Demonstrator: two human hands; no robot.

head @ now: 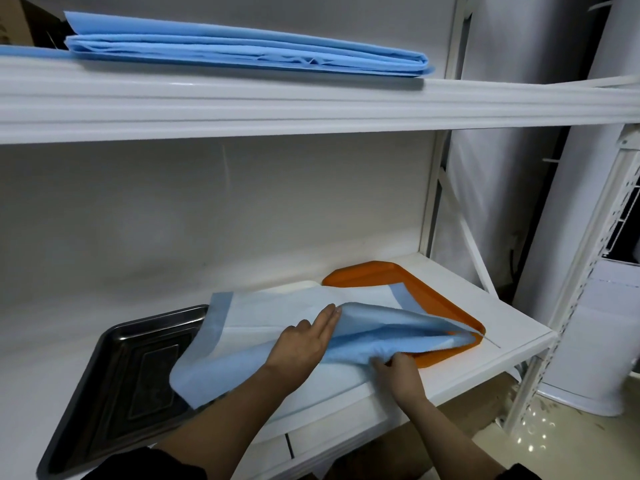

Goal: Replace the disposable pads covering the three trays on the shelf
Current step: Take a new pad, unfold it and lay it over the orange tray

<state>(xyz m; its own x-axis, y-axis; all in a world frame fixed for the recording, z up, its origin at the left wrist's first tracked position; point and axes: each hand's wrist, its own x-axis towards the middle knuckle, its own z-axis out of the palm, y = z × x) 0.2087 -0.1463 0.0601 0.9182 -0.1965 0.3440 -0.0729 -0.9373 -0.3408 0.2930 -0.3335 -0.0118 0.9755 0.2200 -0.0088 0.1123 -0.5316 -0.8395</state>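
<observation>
At the lower left of the frame we see the bare steel tray (pixel 117 386) on the lower shelf (pixel 512 327), and a corner of the disposable pad (pixel 277 310) droops over its right rim. If we drag the pad that way, we judge the hanging corner could catch on that rim, or the tray could be nudged toward the shelf's front edge.

In the middle, our left hand (pixel 304 344) lies flat on the pad, fingers (pixel 327 318) pressed together and straight, pinning it. The pad lies spread over the centre of the shelf, white face up with a blue border, its long axis running from the lower left up toward the orange tray (pixel 398 275) at centre right, and its far end rests on that tray.

Right of centre, our right hand (pixel 398 372) pinches the pad's near right corner, curled fingers closed on the blue backing, which is folded up and over toward the left. Pulling hard against the pinned part could tear the thin sheet, we think, or shift the orange tray beneath it.

At upper left, folded blue pads (pixel 242 50) sit stacked on the upper shelf (pixel 311 105).
</observation>
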